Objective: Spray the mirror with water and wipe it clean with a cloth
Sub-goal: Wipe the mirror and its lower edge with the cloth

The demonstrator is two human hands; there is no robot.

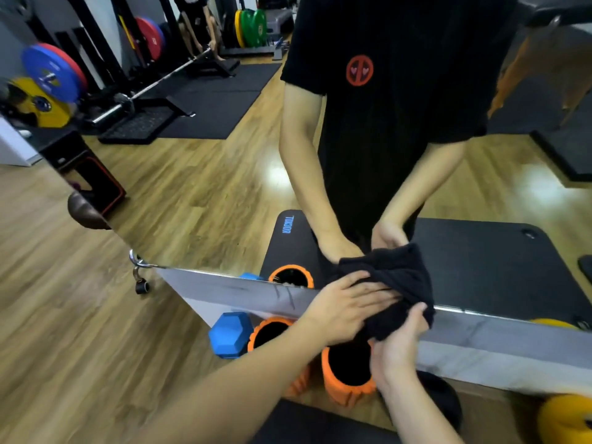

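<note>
Both hands are on the black cloth [395,302] at the mirror [198,193] bottom edge: left hand [349,307] pressing flat with straight fingers, right hand [398,339] gripping from below. Two orange foam rollers [347,376] and a blue dumbbell [230,334] crowd the floor beneath.

A large floor-standing mirror with a steel lower frame [224,288] fills most of the view, reflecting a person in a black T-shirt and gym weight plates. Both hands meet on a crumpled black cloth [400,302] at the mirror's bottom edge. The left hand [346,309] lies flat with straight fingers on the cloth, while the right hand [397,344] curls its fingers round the cloth's lower edge. Below them stand two hollow orange foam rollers [347,373] beside a blue hexagonal dumbbell [230,334] on the wooden floor [80,331].
</note>
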